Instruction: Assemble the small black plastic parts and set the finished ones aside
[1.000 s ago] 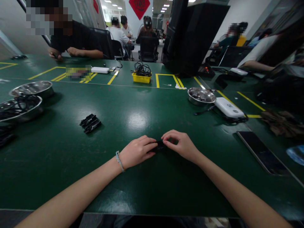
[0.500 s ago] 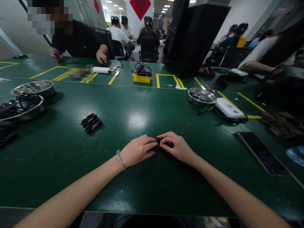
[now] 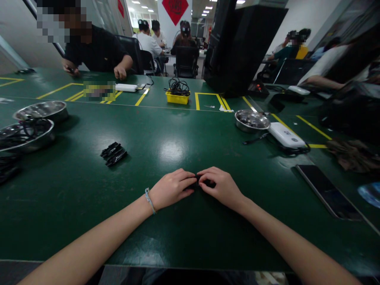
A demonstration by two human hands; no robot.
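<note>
Compared with a second ago, the right hand [image 3: 225,188] has slid a little toward the left hand [image 3: 173,189], and a co-worker's hand [image 3: 120,72], earlier held in front of the body, now lies farther right by the far edge of the surface [image 3: 184,237]. The left hand has barely shifted; its fingers and thumb close on the left end of a small black part [image 3: 197,181]. The right hand's thumb and index finger curl into a ring at the part's other end; whether they pinch it I cannot tell. The part sits near the middle of the near edge, set back from it, with bare surface between hands and edge.

Ahead of the hands, open room runs back to a seam, beyond which a yellow tray [image 3: 177,97] holds coiled cable. Leftward, space remains before a cluster of black pieces [image 3: 114,153]; toward the left edge stand two steel bowls [image 3: 61,114]. Rightward, a phone [image 3: 328,190] lies toward the right edge, with a white device [image 3: 286,134] and a smaller bowl [image 3: 250,127] beyond it.

Fingers hide most of the part, so its shape is hard to make out. More black pieces at far left and a blue object [image 3: 370,194] at right are cut off by the frame; the small bowl's dark contents are indistinct
</note>
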